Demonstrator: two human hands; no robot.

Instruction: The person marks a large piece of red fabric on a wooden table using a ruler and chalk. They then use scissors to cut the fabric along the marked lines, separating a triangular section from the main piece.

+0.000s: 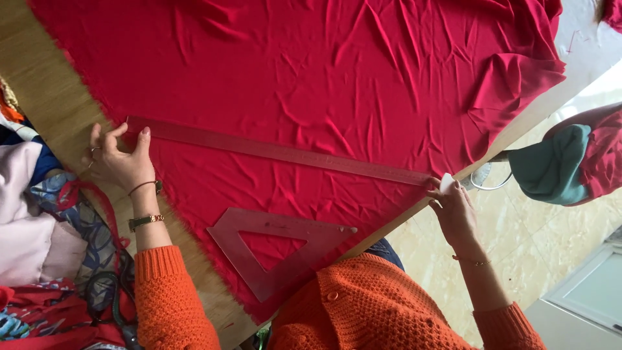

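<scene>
Head view: your left hand (120, 162) presses its spread fingers on one ruler (278, 151) end; your right hand (453, 207) pinches white chalk (447, 183) at the other end, over red cloth (324, 78). Marking stage; next needs steady ruler pressure.

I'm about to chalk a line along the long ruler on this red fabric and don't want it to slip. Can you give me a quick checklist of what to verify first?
1. Left hand pins the long ruler at its left end: ok.
2. Right hand holds a white chalk piece at the ruler's right end: ok.
3. Ruler lies flat across the red fabric: ok, as far as visible.
4. Fabric smooth under the ruler: not ok, creases run along both sides.
5. Triangular set square clear of the ruler: ok, apart below it.
6. Ruler aligned to any mark: cannot tell.
</scene>
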